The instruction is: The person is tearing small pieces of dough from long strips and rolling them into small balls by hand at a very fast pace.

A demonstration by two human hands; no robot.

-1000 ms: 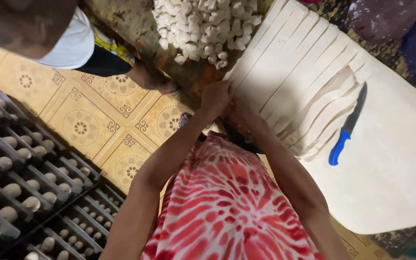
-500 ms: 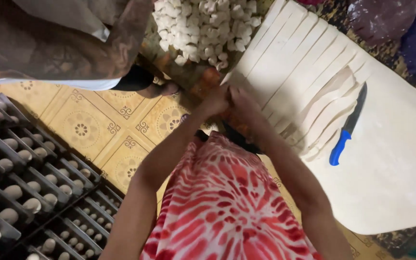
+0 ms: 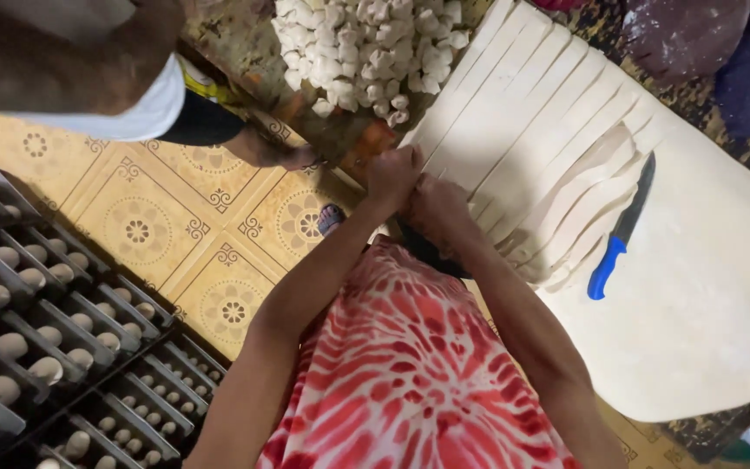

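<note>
Pinching a dough strip (image 3: 514, 130) at its near end, left hand (image 3: 392, 174) and right hand (image 3: 436, 204) close together, fingers gripping. Tear short, even pieces; keep clear of the knife (image 3: 622, 230); add to the pile (image 3: 366, 48).

Both hands (image 3: 414, 187) closed, pressed together

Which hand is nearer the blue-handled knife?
Right. The right hand is at the near end of the dough strips, on the knife side; the left hand is beyond it, farther away.
</note>
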